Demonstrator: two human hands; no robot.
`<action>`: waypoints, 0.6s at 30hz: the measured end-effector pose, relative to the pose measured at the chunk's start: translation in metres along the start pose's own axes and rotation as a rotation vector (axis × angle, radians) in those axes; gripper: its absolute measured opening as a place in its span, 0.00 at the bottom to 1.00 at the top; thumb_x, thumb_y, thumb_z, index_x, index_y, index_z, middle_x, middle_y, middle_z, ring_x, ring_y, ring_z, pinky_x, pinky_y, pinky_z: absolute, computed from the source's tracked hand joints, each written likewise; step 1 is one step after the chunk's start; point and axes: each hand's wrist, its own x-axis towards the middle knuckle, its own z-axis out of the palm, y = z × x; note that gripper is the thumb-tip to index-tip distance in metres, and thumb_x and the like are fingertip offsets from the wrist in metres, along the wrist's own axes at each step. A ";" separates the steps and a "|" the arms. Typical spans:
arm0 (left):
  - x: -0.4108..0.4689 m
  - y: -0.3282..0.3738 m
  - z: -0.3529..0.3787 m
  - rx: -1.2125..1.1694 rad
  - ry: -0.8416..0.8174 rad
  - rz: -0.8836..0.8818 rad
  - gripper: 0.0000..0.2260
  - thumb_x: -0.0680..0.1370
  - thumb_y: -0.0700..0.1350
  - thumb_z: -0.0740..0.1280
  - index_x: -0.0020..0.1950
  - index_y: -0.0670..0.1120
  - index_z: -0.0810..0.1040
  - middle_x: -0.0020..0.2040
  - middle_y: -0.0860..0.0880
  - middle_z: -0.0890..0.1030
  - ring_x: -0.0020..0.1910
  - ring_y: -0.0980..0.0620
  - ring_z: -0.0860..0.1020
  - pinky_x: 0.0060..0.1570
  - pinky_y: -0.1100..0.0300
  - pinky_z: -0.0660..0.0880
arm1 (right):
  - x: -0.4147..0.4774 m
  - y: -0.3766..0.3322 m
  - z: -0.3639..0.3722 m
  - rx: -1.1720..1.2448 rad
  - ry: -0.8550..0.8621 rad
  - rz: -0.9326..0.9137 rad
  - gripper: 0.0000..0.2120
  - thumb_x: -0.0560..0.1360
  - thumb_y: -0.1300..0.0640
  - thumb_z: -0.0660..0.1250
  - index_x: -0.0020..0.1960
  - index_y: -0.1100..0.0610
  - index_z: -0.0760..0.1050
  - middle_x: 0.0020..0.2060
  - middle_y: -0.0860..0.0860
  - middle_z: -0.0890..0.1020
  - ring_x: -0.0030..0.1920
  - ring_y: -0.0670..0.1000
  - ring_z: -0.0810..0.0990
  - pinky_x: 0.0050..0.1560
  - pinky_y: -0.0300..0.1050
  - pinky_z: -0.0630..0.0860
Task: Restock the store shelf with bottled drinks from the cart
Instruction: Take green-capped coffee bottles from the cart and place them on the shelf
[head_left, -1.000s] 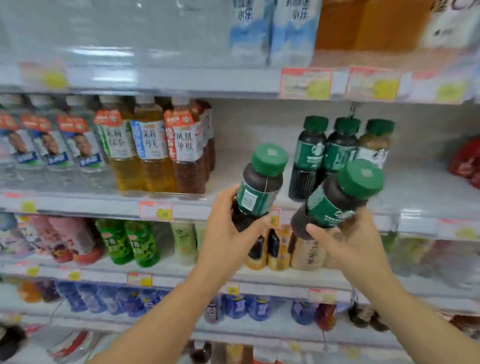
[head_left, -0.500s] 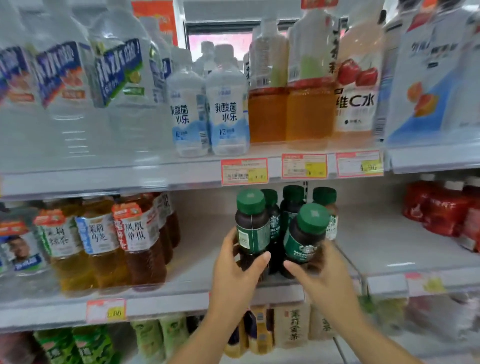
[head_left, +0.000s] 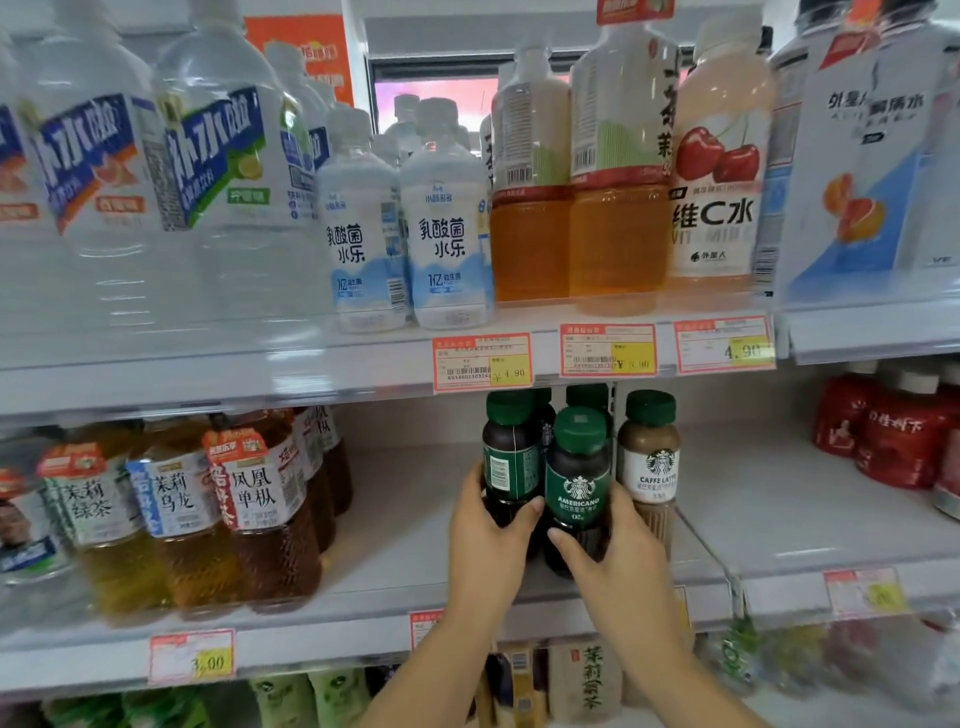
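Held bottles (head_left: 576, 488) now upright; latte (head_left: 649, 467) alongside

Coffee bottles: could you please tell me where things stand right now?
Left hand grips left bottle. Right hand grips Americano bottle. Both upright at the shelf. Latte bottle close on the right.

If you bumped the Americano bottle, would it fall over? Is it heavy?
Probably heavy for its size: the Americano bottle looks full of dark coffee. It seems stiff; the right hand grips it without denting it. Tall and narrow, it might tip if bumped, then roll on its round side.
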 end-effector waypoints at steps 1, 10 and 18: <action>0.003 -0.003 0.001 0.006 -0.010 -0.009 0.21 0.72 0.41 0.71 0.53 0.64 0.68 0.50 0.64 0.77 0.48 0.74 0.73 0.41 0.79 0.68 | -0.001 0.000 0.002 -0.034 0.002 -0.004 0.33 0.70 0.53 0.71 0.71 0.48 0.61 0.64 0.45 0.74 0.62 0.46 0.73 0.55 0.39 0.70; 0.000 -0.005 -0.001 0.193 -0.176 0.050 0.35 0.73 0.49 0.69 0.72 0.59 0.51 0.70 0.52 0.62 0.65 0.59 0.63 0.63 0.57 0.67 | -0.018 -0.001 -0.005 -0.283 0.033 -0.150 0.34 0.76 0.53 0.65 0.74 0.49 0.48 0.72 0.51 0.64 0.67 0.47 0.67 0.55 0.39 0.71; -0.014 -0.003 0.035 0.553 -0.057 0.086 0.54 0.72 0.58 0.69 0.58 0.57 0.16 0.75 0.46 0.35 0.73 0.40 0.56 0.64 0.50 0.69 | -0.009 0.032 -0.044 -0.201 0.070 0.118 0.41 0.71 0.56 0.71 0.75 0.52 0.51 0.69 0.53 0.70 0.65 0.54 0.72 0.66 0.55 0.69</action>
